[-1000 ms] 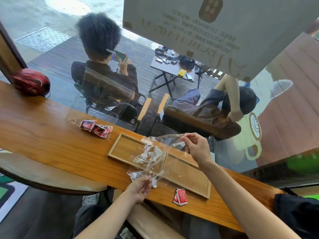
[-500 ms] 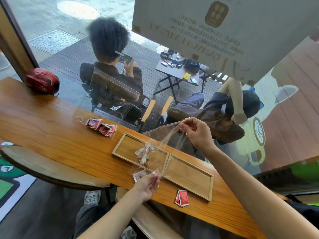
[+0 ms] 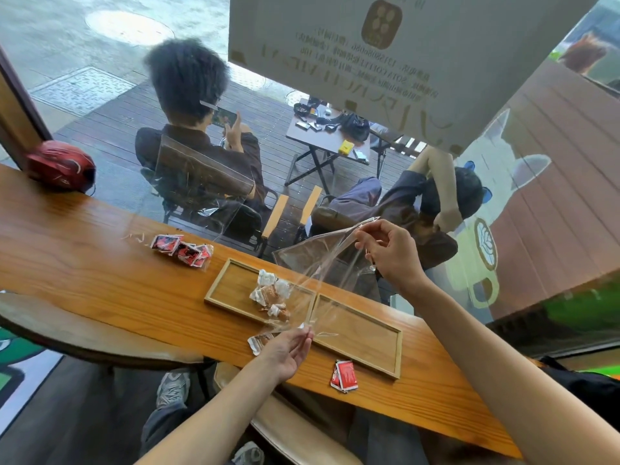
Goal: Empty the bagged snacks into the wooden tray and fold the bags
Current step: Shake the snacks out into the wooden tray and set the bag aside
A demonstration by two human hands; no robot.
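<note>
here the clear bag [image 3: 315, 260] stretches between left hand [image 3: 288, 350] and right hand [image 3: 391, 253].

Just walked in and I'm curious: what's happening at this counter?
A person is emptying snacks from a clear bag into a wooden tray. The right hand pinches the bag's upper end, the left hand its lower end. Wrapped snacks lie in the tray's left compartment; one snack lies outside on the counter.

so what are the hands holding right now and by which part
Both hold the clear bag: right hand pinches its raised upper corner, left hand pinches its lower edge over the tray.
</note>
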